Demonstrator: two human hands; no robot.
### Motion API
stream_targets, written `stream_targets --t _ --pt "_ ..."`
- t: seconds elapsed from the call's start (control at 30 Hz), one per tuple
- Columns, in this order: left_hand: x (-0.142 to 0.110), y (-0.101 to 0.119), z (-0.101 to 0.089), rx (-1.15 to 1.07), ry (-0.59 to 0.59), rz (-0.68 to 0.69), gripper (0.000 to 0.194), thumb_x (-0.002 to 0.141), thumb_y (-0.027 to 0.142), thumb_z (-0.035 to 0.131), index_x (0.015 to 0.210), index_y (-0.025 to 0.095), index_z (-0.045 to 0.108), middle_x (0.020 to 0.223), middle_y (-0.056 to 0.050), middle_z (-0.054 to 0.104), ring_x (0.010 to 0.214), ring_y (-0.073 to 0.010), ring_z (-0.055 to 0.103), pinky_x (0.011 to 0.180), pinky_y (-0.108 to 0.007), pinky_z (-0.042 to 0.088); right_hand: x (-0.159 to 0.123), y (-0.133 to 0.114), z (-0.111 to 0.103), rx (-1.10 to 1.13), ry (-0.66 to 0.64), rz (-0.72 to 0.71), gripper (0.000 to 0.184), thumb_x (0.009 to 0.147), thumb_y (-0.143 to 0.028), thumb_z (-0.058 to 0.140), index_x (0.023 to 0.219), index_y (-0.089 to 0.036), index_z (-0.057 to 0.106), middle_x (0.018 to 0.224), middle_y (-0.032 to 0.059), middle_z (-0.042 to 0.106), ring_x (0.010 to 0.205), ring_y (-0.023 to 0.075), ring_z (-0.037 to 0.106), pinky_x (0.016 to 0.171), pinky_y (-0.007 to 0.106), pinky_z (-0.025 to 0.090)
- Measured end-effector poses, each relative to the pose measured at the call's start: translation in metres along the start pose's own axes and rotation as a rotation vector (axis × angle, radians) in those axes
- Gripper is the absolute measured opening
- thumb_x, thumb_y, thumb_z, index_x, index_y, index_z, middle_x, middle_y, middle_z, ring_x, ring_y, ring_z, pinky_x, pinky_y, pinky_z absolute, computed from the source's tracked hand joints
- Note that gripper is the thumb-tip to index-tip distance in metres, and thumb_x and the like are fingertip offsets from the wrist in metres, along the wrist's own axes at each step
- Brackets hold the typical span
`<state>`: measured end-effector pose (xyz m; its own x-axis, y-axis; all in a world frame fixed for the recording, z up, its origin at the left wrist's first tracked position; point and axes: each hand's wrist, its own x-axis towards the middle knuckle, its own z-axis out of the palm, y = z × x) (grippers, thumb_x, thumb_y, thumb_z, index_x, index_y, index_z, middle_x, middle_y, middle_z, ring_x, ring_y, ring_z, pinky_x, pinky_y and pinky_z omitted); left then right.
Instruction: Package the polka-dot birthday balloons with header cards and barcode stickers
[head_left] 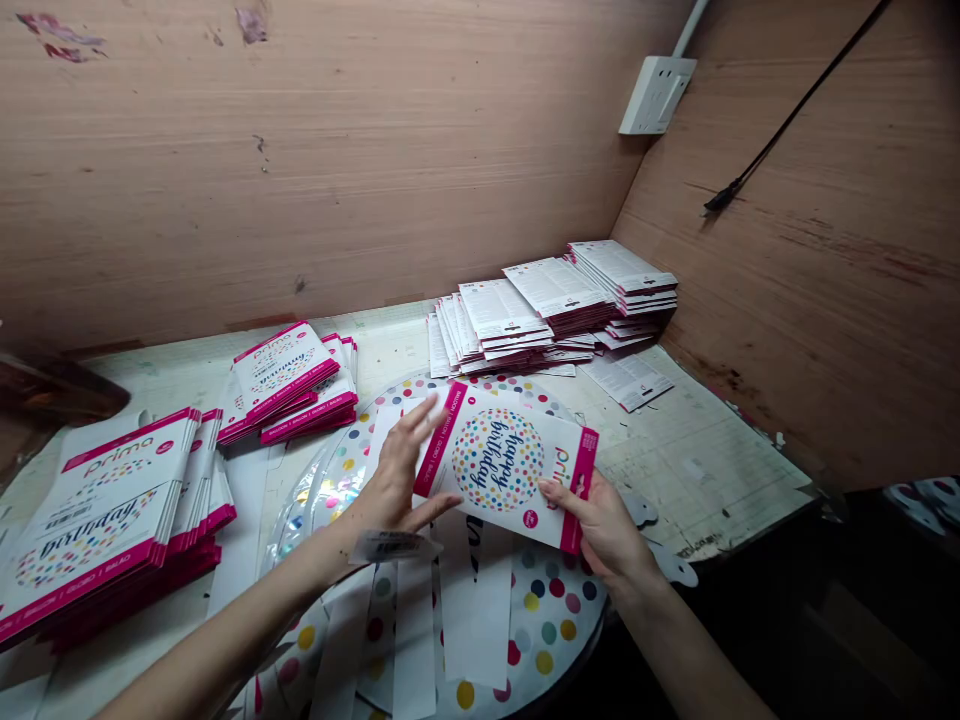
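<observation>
The right hand [600,530] has it, thumb on top, fingers tucked beneath, gripping a white card with magenta borders and a polka-dot "happy birthday" print [499,465], while the left hand [397,470] lies open, fingers spread against the card's far edge. Under them, mid-bench, a flat silver foil balloon with coloured dots [547,620]. Along the left edge, magenta-edged packs in stacks [97,520] look done — a pile of white printed cards [551,300] remains in the back right corner.

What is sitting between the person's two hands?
In the head view, a pink-edged happy birthday balloon card lies between the left hand and right hand, its edge pinched by the right, above a polka-dot foil balloon.
</observation>
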<state>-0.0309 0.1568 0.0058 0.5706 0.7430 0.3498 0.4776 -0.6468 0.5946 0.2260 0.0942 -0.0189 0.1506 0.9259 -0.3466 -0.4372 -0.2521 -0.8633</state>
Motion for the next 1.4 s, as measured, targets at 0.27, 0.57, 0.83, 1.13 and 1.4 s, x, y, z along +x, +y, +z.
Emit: stream_targets --t 0.27,0.57,0.83,1.13,1.4 --pt "0.006 -0.024 0.024 0.265 -0.496 0.234 0.047 0.083 0.038 0.066 0.127 0.027 0.055 0.133 -0.008 0.058 0.130 -0.0321 0.045 0.113 -0.056 0.026 0.021 0.000 -0.008 -0.818 0.192 -0.079 0.065 0.060 -0.032 0.079 0.117 -0.020 0.049 0.109 0.0119 0.065 0.100 0.0322 0.064 0.085 0.048 0.052" --pt "0.017 -0.024 0.040 0.271 -0.401 0.208 0.015 0.086 0.031 0.061 0.100 0.029 0.066 0.117 -0.006 0.060 0.108 -0.0263 0.050 0.090 -0.040 0.045 0.120 -0.040 0.028 -1.401 -0.046 -0.455 0.024 0.082 -0.025 0.063 0.105 -0.020 0.063 0.109 0.0098 0.058 0.108 0.0247 0.054 0.094 0.039 0.042" --pt "0.022 -0.018 0.044 0.235 -0.379 0.131 0.011 0.082 0.028 0.065 0.092 0.027 0.069 0.112 -0.006 0.059 0.104 -0.0257 0.048 0.089 -0.039 0.045 0.149 -0.043 0.039 -1.260 -0.090 -0.498 0.012 0.071 -0.018 0.066 0.070 -0.020 0.055 0.067 -0.0027 0.058 0.063 0.0137 0.056 0.060 0.025 0.043" --pt "0.022 -0.020 0.047 0.242 -0.366 0.149 0.017 0.082 0.024 0.062 0.098 0.024 0.066 0.111 -0.008 0.057 0.099 -0.0264 0.051 0.088 -0.042 0.044 0.046 0.004 0.030 -1.213 -0.107 -0.751 0.019 0.089 -0.016 0.045 0.082 -0.021 0.062 0.089 0.0092 0.070 0.088 0.0249 0.064 0.077 0.040 0.050" --pt "0.037 0.001 0.036 0.458 -0.610 -0.039 0.062 0.072 0.035 0.074 0.131 0.033 0.054 0.119 -0.010 0.052 0.095 -0.0313 0.058 0.080 -0.045 0.049 0.008 0.032 0.011 -1.348 -0.268 -0.868 0.033 0.093 -0.021 0.046 0.120 -0.013 0.063 0.130 0.0171 0.061 0.129 0.0305 0.051 0.105 0.051 0.044"
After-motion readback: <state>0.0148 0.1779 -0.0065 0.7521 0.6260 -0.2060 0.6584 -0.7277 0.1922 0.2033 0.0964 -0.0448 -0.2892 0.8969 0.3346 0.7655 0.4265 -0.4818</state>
